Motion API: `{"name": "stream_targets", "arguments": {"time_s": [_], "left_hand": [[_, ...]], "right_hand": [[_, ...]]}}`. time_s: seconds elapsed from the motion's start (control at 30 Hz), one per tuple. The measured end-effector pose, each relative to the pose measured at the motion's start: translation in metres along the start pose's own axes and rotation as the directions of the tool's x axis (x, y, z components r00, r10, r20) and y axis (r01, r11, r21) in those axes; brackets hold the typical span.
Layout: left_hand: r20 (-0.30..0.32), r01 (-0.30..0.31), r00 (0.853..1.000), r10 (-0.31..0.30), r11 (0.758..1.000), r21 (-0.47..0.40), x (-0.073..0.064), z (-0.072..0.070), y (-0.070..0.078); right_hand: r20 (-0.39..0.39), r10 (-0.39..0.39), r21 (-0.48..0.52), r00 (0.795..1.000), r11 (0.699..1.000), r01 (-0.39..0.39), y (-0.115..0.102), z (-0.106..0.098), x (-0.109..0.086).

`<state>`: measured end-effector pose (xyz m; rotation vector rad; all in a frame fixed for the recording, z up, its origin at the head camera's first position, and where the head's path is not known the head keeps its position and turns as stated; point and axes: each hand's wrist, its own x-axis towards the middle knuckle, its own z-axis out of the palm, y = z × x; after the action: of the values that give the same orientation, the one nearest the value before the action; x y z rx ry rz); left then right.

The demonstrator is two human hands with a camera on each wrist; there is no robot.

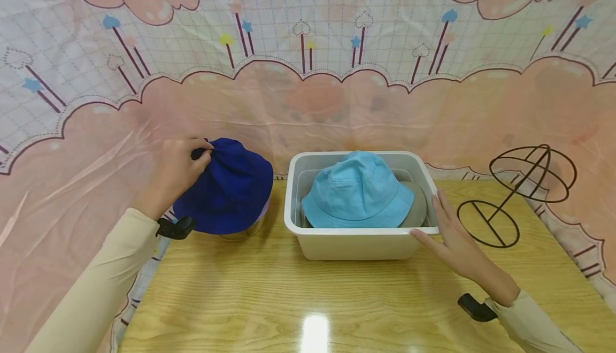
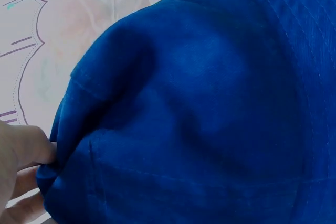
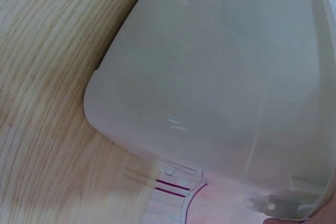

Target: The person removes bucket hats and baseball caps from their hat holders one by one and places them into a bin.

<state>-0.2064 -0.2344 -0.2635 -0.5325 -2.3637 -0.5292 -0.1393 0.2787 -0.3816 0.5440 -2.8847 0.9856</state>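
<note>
My left hand (image 1: pixel 180 163) pinches the crown of a dark blue bucket hat (image 1: pixel 236 192) at the table's left. In the left wrist view the hat (image 2: pixel 199 103) fills most of the frame, its cloth bunched between thumb and fingers. Under its brim a bit of something purple (image 1: pixel 263 211) shows; the rest is hidden. At the right front corner of a white plastic bin (image 1: pixel 358 247), my right hand (image 1: pixel 454 243) rests on the rim with fairly straight fingers. Inside the bin lie a light blue bucket hat (image 1: pixel 358 190) and a grey-beige hat (image 1: pixel 417 206), partly covered.
A black wire stand (image 1: pixel 502 204) with a domed top stands right of the bin. Behind the wooden table (image 1: pixel 269 305) hangs a patterned pink and white cloth (image 1: pixel 337 107), which also runs along the table's sides.
</note>
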Motion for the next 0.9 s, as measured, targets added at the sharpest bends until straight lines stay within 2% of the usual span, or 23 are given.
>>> {"name": "stream_targets", "arguments": {"time_s": [0.27, 0.57, 0.9], "left_hand": [[-0.03, 0.032, 0.999, -0.033, 0.999, -0.02, 0.003, -0.005, -0.001], [-0.093, 0.056, 0.994, -0.057, 0.998, -0.02, 0.012, -0.015, 0.001], [-0.158, 0.041, 0.987, -0.042, 0.999, -0.009, 0.02, -0.022, 0.006]], "right_hand": [[0.003, 0.003, 0.003, 1.0, 1.0, -0.003, -0.001, -0.001, 0.0], [-0.022, -0.007, -0.007, 1.0, 1.0, 0.007, 0.0, 0.0, 0.0], [-0.004, 0.007, -0.003, 1.0, 1.0, -0.007, 0.001, 0.0, 0.001]]}}
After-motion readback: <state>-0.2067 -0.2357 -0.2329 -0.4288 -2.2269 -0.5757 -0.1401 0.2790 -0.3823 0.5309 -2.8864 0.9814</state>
